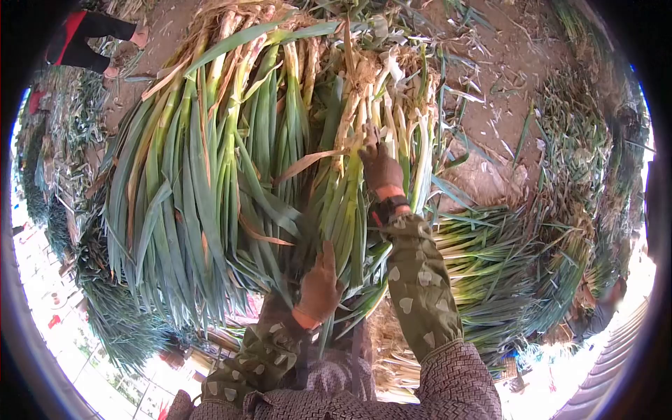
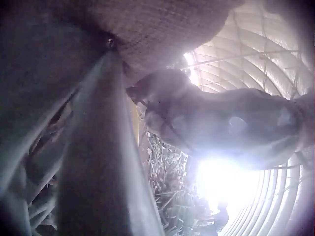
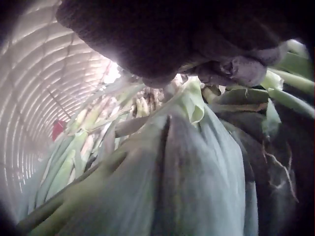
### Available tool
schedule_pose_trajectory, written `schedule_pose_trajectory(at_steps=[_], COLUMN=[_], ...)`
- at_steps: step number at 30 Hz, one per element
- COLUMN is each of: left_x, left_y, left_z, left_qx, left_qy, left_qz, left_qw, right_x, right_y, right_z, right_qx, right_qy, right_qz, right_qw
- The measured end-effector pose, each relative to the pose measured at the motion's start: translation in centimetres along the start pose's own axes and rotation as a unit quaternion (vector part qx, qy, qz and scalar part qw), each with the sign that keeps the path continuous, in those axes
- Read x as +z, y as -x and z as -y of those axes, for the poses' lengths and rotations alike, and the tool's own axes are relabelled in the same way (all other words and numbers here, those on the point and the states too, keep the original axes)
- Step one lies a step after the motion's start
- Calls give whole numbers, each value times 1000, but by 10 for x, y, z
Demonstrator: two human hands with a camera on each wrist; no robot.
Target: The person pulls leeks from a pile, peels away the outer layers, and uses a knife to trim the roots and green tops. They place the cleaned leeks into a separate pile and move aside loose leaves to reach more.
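Observation:
A thick bunch of long green onions point(image 1: 350, 210) lies in front of me, with pale root ends away from me and green leaves towards me. My right hand point(image 1: 383, 168), in a brown glove, grips pale stalks in the bunch. In the right wrist view, its curled fingers point(image 3: 236, 71) show above broad green leaves point(image 3: 197, 167). My left hand point(image 1: 320, 287), also gloved, is low by the leaf ends, one finger pointing straight forward. Large blurred leaves point(image 2: 103, 147) run beneath that hand in the left wrist view.
A larger heap of green onions point(image 1: 189, 182) lies to the left. More onions point(image 1: 483, 266) are laid in a row at the right. Dirt ground point(image 1: 497, 91) with scraps stretches behind. Someone's legs point(image 1: 98, 35) appear at the far left.

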State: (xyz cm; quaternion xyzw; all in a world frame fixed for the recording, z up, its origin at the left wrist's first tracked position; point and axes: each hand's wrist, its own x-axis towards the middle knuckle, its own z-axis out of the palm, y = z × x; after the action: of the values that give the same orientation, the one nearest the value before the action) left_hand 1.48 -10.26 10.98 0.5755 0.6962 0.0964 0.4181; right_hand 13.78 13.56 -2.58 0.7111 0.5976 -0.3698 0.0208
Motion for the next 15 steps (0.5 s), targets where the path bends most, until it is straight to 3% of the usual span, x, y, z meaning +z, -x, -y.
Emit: schedule_pose_trajectory(at_steps=[3, 4, 6, 7, 9, 11, 14, 15], left_x=[-13, -14, -17, -21, -31, -38, -45, -47], left_y=[0, 0, 0, -1, -3, -6, -9, -9], left_z=[-9, -9, -10, -15, -23, -28, -29, -29], left_qx=[-5, -30, -78, -73, -63, -60, -52, -49], left_qy=[-4, 2, 18, 21, 27, 13, -19, -33], left_qz=[16, 40, 87, 65, 22, 11, 0, -2], left_qw=[1000, 999, 993, 995, 997, 998, 998, 998], right_x=[-8, -14, -17, -14, 7, -17, -35, -29], right_y=[-29, -35, -26, -26, -5, 71, 164, 187], right_z=[9, 12, 8, -6, -48, -49, -68, -95], right_qx=[-5, 22, -41, -73, -292, -230, -32, -93], right_qy=[40, 42, 79, 99, 199, 180, 13, -45], right_qz=[7, 43, 46, 46, -22, 45, 129, 129], right_qw=[999, 998, 995, 991, 935, 955, 991, 986])
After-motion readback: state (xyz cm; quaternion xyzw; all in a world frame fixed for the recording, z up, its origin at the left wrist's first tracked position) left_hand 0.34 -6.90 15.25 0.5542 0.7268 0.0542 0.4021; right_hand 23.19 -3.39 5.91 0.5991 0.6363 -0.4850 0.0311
